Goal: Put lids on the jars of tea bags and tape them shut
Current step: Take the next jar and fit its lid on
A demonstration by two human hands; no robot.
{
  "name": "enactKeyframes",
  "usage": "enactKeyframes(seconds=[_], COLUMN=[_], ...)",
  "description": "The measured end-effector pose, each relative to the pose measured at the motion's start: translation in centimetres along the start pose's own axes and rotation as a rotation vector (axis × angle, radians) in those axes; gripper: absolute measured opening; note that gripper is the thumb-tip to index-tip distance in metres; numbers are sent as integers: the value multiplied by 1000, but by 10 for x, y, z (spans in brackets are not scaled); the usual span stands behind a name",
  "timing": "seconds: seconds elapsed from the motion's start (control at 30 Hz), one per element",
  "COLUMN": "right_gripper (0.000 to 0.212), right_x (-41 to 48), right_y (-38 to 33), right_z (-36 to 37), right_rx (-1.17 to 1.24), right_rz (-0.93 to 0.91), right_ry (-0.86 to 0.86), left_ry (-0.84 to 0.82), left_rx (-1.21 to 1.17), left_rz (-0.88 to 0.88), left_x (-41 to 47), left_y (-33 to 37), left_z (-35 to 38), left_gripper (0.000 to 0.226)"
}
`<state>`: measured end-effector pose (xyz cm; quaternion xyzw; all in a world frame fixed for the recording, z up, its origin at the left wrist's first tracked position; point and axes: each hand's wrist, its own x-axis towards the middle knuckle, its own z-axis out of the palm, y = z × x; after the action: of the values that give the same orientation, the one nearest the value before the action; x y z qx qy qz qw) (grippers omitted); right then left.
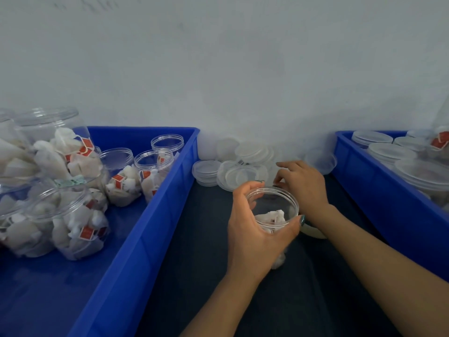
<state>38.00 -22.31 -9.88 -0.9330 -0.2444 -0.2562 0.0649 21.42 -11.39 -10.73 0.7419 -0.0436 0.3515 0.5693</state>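
A clear open jar [272, 206] with a few white tea bags at its bottom stands on the dark table between two blue bins. My left hand [252, 231] grips it from the near left side, fingers and thumb curled round its rim. My right hand [303, 183] reaches past the jar's far right edge, fingers bent down at the near edge of a heap of clear lids [245, 164] against the wall. Whether those fingers hold a lid is unclear. A pale roll of tape [314, 231] peeks out from under my right wrist.
The blue bin on the left [145, 227] holds several open jars of tea bags [70, 215], some leaning. The blue bin on the right [379, 181] holds jars with lids [388, 152] on. A white wall closes off the back.
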Motion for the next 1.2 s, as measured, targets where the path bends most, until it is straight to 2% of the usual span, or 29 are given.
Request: enactKeyframes(seconds=[0.33,0.4,0.57,0.6,0.67,0.73,0.77,0.83,0.93,1.07,1.2], right_gripper=[24,21,16,17,17,25,32,39,25,25,26], right_x=[0,-3,-13,-16,-23,-34,-38,-43,-44,-50,-66], right_y=[1,-5,-17,-18,-23,-32,-38,-49,-60,-69,-69], right_z=[-19,-33,-74,-81,-90,-89,-88,-87,-90,-99,-99], right_rx=[279,483,1183,1294,1418,1392,1365,1356,1327,1173,1295], right_rz=[210,304,577,656,735,688,664,625,582,455,394], right_ry=[180,257,403,362,161,-51,-104,-116,-112,-171,-211], left_ry=[0,-4,-11,-10,-2,2,3,3,-1,-17,-25], left_rx=[17,18,27,24,27,28,21,6,2,18,-20], left_rz=[26,24,16,10,11,10,3,-5,4,15,1], left_x=[-1,-1,-2,-2,-1,-1,-1,-1,-1,-1,-2], left_y=[-3,-4,-4,-3,-3,-2,-2,0,0,1,-1], left_z=[0,-1,-1,-1,-1,-1,-2,-3,-5,-5,-7], left_gripper=[73,74,87,91,98,106,109,113,109,98,82])
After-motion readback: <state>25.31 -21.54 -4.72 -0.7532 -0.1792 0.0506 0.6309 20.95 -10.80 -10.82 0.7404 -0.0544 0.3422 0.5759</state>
